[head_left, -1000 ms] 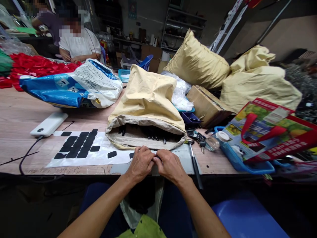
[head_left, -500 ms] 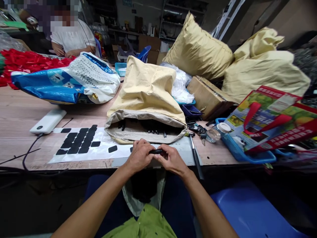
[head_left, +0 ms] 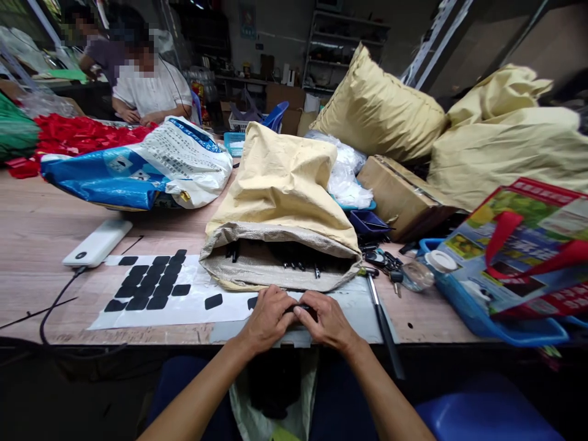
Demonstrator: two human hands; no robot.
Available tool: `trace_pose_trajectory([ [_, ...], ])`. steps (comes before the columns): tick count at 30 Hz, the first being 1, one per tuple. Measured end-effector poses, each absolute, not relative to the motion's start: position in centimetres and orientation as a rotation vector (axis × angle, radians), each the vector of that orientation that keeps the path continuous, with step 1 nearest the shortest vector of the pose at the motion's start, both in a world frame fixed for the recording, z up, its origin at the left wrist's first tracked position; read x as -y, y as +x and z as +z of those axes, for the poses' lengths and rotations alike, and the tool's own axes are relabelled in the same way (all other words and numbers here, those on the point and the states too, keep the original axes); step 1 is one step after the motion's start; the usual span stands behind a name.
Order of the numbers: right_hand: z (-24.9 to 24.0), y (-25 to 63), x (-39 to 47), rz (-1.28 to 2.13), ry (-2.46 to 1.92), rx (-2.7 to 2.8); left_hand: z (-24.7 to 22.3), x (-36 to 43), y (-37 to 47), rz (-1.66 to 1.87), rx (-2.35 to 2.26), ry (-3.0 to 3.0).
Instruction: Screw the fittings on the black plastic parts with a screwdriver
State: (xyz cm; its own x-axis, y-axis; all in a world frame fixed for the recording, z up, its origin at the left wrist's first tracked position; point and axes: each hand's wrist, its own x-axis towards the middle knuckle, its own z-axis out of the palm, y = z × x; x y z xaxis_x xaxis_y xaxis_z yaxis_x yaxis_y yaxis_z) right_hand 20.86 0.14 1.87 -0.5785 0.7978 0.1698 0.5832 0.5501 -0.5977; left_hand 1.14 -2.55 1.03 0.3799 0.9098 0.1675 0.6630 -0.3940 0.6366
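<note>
My left hand (head_left: 269, 320) and my right hand (head_left: 327, 320) meet at the table's front edge, fingers curled and thumbs close together. Between them they grip a small black elongated piece (head_left: 309, 311), mostly covered by the fingers, so its kind does not show. Just beyond the hands lies a cream cloth sack (head_left: 285, 177), its mouth facing me, with black parts (head_left: 301, 265) inside. To the left, several black rounded-corner pads (head_left: 156, 282) sit in rows on a white sheet (head_left: 193, 312). A hammer (head_left: 383, 324) lies right of my right hand, its handle over the edge.
A white power bank (head_left: 98, 244) with a cable lies at left, near a blue-and-white bag (head_left: 138, 165). At right stand a blue basket (head_left: 496, 318), a clear jar (head_left: 419, 275) and keys (head_left: 395, 278). Two people (head_left: 154, 92) are across the table. An open bag (head_left: 275, 392) hangs below the edge.
The camera view has tilted up, so everything sits lower in the picture. My fingers have closed further over the black piece, and less of it shows now.
</note>
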Motion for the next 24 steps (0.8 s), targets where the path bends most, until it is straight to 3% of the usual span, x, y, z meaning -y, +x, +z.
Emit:
trace_pose_trajectory([
  [24, 0.5, 21.2, 0.3, 0.621, -1.001, 2.327, -0.8, 2.4, 0.9, 0.824, -1.176, 2.180],
])
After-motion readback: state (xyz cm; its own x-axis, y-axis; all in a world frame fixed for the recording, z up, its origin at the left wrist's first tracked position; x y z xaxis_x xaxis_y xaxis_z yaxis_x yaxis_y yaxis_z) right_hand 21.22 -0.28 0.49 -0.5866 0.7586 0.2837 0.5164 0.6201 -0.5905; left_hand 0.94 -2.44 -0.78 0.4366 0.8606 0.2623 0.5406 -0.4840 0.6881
